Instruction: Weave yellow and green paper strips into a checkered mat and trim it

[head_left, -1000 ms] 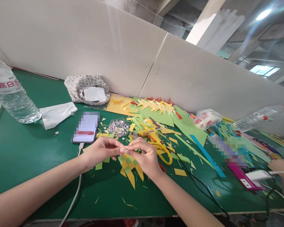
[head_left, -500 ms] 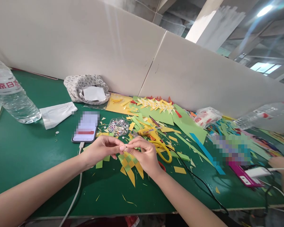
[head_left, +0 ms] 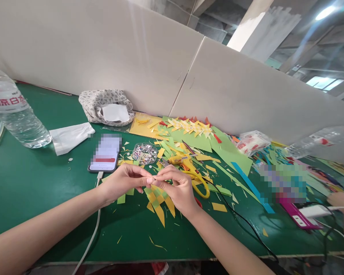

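Note:
My left hand (head_left: 129, 180) and my right hand (head_left: 174, 185) meet fingertip to fingertip over the green table (head_left: 83, 225). Both are closed in a pinch on something too small to make out. Just below them lies a woven yellow and green paper piece (head_left: 159, 202) with pointed ends, partly covered by my hands. Behind the fingers sits a clear case of small eye-like beads (head_left: 145, 153). Close to my right hand are a yellow glue gun (head_left: 183, 161) and yellow-handled scissors (head_left: 202, 185).
A phone (head_left: 105, 154) on a charging cable lies left, beyond it a tissue pack (head_left: 71, 138) and water bottle (head_left: 20, 110). Finished woven paper fish (head_left: 190, 126) lie against the partition. At right are a pink power strip (head_left: 298, 215) and another person's hand (head_left: 341, 200).
My hands keep the same pinch with barely any movement. The whole view has shifted very slightly.

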`<state>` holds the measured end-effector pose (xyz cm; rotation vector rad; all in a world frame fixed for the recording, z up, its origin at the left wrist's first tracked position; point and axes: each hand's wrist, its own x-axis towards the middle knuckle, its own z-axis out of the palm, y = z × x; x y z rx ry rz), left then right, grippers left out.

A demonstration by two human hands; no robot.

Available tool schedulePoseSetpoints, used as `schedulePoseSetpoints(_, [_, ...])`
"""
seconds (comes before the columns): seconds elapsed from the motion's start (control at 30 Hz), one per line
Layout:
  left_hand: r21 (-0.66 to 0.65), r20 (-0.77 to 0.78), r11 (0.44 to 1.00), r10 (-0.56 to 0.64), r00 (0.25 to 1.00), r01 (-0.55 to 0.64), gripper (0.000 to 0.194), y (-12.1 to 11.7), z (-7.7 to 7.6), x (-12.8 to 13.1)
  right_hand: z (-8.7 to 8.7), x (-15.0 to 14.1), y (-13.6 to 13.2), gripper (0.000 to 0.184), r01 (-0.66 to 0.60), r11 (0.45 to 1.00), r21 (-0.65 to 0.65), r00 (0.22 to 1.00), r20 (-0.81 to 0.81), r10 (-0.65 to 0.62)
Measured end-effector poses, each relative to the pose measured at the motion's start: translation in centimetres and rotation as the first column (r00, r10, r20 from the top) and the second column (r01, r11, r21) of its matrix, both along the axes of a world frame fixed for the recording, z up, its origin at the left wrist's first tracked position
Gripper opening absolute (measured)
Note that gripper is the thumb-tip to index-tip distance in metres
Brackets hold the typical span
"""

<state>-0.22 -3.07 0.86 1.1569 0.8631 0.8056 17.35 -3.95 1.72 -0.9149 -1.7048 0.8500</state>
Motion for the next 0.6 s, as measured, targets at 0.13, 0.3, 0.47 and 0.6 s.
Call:
schedulePoseSetpoints(0.13, [-0.025,-0.059,1.0,-0.001,0.998,0.0,0.014,0.0,0.3,0.0,-0.2,0.0,0.1,0.005,0.004,0.997,0.071,0.998,0.063,-0.009])
schedulePoseSetpoints(0.3, [-0.022,-0.123,1.0,-0.023,0.992,0.02,0.015,0.1,-0.2,0.0,-1.2,0.2,0.3,0.002,-0.022,0.99,0.137,0.991,0.137,0.003])
schedulePoseSetpoints(0.47, [-0.004,-0.172,1.0,-0.016,0.985,0.015,0.015,0.3,-0.7,0.1,-1.8,0.2,0.4,0.004,-0.014,0.986,0.165,0.987,0.159,-0.013])
schedulePoseSetpoints(0.6, [-0.006,-0.12,1.0,-0.003,0.993,0.003,0.016,0.2,-0.3,0.1,-1.6,0.1,0.5,0.002,-0.007,1.0,0.025,0.999,0.053,0.005])
